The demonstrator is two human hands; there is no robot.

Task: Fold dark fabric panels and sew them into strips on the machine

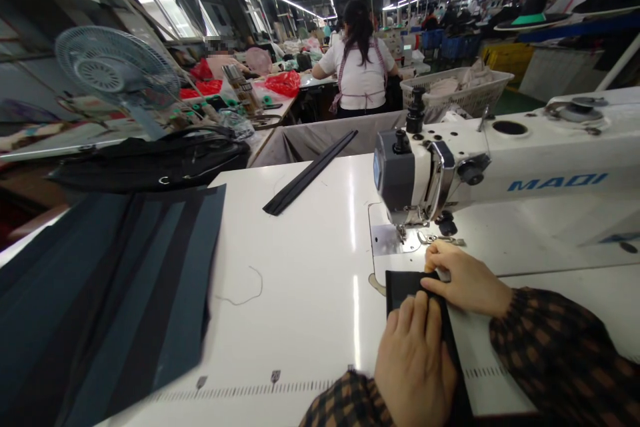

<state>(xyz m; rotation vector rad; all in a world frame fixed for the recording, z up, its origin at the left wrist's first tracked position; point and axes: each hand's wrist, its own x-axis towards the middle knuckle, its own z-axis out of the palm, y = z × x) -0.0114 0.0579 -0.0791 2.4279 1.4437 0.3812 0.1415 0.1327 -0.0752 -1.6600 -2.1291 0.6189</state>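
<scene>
A black fabric piece [400,285] lies on the white sewing table in front of the sewing machine's needle area [401,233]. My left hand [415,353] rests flat on it, fingers stretched forward and pressing it down. At the fabric's far right corner, my right hand [457,280] pinches the edge between thumb and bent fingers. The fabric's near end runs under my left hand towards the bottom edge of the view. Its far edge sits a little short of the metal needle plate [387,240], apart from the presser foot.
A folded black strip [310,173] lies farther back on the table. Dark panels [165,280] cover the left side, with a loose thread [261,283] nearby. Behind are a fan [107,67], a black bag [150,163], a basket [465,97] and a seated co-worker [363,73].
</scene>
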